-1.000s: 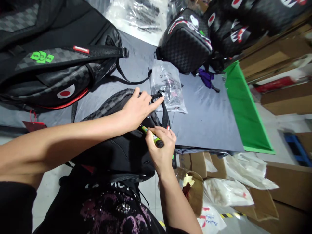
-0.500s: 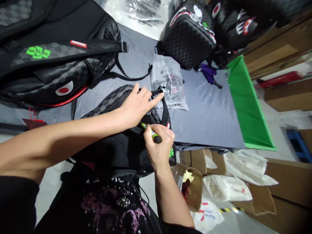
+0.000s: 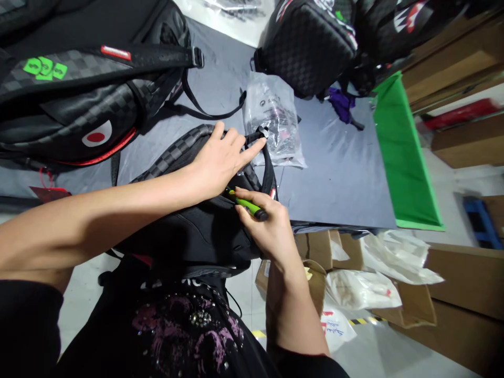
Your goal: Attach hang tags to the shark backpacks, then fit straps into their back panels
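R hand pinches a green tool btwn thumb & fingers, black end toward the wearer, other end at the black bag near L hand, which lies w/ fingers spread across its upper part. Black bag sits at the table's near edge (clear pouch just beyond, bigger bag to the left).

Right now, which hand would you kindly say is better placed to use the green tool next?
Probably the right hand: it grips the green tool close to the black backpack, while the left hand rests there.
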Action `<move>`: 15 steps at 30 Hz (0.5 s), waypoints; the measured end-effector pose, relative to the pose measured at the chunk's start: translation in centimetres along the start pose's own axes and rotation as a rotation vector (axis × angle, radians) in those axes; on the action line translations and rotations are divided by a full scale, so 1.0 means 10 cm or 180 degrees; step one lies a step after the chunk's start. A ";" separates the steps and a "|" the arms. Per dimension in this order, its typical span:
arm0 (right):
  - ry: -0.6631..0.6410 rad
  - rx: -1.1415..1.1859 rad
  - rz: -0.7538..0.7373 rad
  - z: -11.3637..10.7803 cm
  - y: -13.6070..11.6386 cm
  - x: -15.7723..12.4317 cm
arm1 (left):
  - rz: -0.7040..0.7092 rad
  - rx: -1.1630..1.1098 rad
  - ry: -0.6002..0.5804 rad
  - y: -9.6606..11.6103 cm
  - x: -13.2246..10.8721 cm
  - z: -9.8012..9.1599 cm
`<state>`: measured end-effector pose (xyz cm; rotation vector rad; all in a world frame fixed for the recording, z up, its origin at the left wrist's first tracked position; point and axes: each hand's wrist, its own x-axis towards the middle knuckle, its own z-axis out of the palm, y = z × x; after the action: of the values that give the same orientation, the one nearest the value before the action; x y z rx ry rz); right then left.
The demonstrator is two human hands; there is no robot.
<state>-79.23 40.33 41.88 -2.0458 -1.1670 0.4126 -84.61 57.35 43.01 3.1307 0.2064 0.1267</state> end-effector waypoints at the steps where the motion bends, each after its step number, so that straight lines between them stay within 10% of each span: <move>1: -0.0024 -0.0005 -0.0101 0.00 0.00 0.01 | 0.0000 -0.0007 0.0010 0.00 0.00 0.00; 15: -0.0242 -0.0635 -0.0315 -0.07 -0.03 0.05 | -0.0011 -0.0149 -0.0012 0.00 -0.01 -0.02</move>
<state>-78.66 40.54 42.61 -2.1459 -1.3976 0.3395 -84.68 57.30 43.23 3.0837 0.2056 0.1238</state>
